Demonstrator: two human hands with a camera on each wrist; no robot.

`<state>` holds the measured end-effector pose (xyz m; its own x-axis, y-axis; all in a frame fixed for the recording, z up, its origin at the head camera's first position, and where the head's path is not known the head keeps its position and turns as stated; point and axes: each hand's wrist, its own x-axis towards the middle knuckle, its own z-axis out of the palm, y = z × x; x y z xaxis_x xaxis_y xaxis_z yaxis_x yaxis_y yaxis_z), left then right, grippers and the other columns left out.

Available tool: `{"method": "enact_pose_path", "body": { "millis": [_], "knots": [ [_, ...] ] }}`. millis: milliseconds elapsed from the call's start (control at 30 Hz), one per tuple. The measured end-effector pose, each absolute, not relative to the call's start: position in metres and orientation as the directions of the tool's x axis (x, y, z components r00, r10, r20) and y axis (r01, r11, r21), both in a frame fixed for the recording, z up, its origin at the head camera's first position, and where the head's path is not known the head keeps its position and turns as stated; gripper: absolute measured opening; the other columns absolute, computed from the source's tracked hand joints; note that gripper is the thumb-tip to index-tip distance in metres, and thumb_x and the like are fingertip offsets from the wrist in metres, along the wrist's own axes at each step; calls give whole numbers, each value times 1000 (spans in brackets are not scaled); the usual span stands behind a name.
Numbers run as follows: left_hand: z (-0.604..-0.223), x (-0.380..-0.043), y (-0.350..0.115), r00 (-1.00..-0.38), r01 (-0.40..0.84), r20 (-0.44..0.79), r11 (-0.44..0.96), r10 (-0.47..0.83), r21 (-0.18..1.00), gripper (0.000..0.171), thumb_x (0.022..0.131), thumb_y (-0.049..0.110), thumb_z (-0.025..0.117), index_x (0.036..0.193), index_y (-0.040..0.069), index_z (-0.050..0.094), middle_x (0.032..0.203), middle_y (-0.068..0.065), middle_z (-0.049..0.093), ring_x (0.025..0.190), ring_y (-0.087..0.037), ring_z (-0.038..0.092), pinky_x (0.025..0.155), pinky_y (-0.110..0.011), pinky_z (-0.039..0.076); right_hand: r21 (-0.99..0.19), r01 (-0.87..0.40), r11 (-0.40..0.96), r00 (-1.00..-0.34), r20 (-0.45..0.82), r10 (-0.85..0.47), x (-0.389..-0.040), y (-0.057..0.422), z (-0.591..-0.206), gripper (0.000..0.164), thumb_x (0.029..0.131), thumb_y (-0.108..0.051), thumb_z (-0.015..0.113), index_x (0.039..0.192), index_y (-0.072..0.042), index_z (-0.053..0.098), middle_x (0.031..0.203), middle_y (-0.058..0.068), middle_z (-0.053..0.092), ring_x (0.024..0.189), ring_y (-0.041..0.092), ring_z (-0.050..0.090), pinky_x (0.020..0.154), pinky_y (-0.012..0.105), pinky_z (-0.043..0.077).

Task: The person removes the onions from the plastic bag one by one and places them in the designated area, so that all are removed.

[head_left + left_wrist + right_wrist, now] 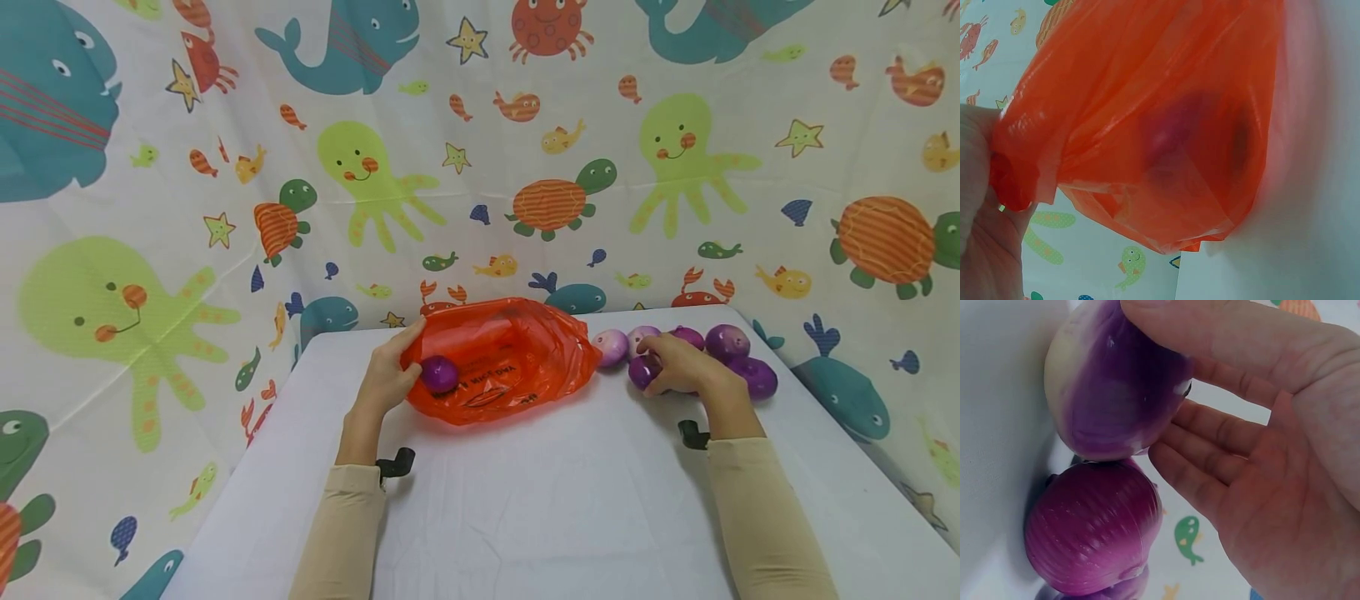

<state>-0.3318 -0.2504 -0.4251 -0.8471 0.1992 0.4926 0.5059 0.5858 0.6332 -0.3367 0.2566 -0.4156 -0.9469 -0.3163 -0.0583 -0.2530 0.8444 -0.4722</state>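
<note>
My left hand (390,371) grips the left edge of a red plastic bag (517,342), which has dark printing on it. A purple onion (440,374) lies in the bag close to my left thumb and shows dimly through the film in the left wrist view. Over on the right, my right hand (686,367) holds a smooth purple-and-cream onion (1119,381) between thumb and fingers, low over the table. Right beside it is a ribbed magenta onion (1094,528). In the head view the right hand partly covers the group behind it.
Several more onions stand around the right hand, including a pale one (611,347) near the bag and dark ones (727,342) farther right. The white-covered table (540,500) ends at a cloth backdrop (480,167) printed with sea animals. Each wrist wears a small black camera mount (396,463).
</note>
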Motion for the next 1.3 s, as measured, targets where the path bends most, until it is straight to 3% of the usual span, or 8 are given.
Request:
{"method": "enact_pose_path", "body": {
  "millis": [100,367,533,733,900,1067,1300],
  "knots": [
    [-425,-331,-250,-851,501,487,585,198,638,82,88,-17,66,158,19,46,160,-5,51,149,-31,47,110,-51,50,-470,-261,843,-945,-55,-323,-336,255,-415,68,76,-17,91,134,-3,59,128,23,59,115,40,59,105,68,48],
    [-425,-332,-251,-846,506,493,592,202,627,78,88,-15,65,158,15,46,160,-5,51,149,-31,47,111,-50,49,-454,-233,860,-951,-78,-299,-336,252,-415,66,78,-12,90,135,-3,56,140,29,51,125,46,54,107,72,45],
    [-425,-332,-251,-848,503,490,595,200,627,81,89,-14,65,158,22,45,160,-4,50,149,-30,47,111,-50,49,-450,-231,863,-950,-87,-299,-338,253,-416,65,78,-13,90,133,-5,57,137,26,52,122,44,54,105,70,48],
    [-427,-332,-252,-845,508,497,594,200,624,82,88,-15,66,158,23,46,160,-5,51,149,-31,47,111,-51,50,-439,-238,866,-949,-83,-303,-337,252,-415,63,79,-13,89,132,-5,57,132,25,55,117,42,57,102,70,50],
    [-426,-332,-252,-845,508,497,589,199,628,80,88,-16,65,158,18,46,160,-6,51,148,-32,48,111,-51,49,-465,-216,859,-954,-88,-287,-337,248,-414,66,80,-14,88,138,-6,57,141,26,50,128,45,49,103,71,49],
    [-425,-332,-252,-845,510,495,586,202,630,78,87,-17,65,157,12,47,160,-8,51,148,-35,48,110,-53,50,-483,-230,845,-960,-29,-278,-339,241,-413,65,87,-19,82,145,-10,54,150,23,47,139,46,41,108,74,41],
    [-424,-331,-252,-839,517,504,588,204,623,79,87,-17,64,157,14,47,159,-9,51,148,-35,47,112,-53,48,-463,-340,818,-938,108,-329,-344,233,-412,70,93,-33,77,151,-7,49,154,24,46,144,45,38,115,74,34]
  ]
}}
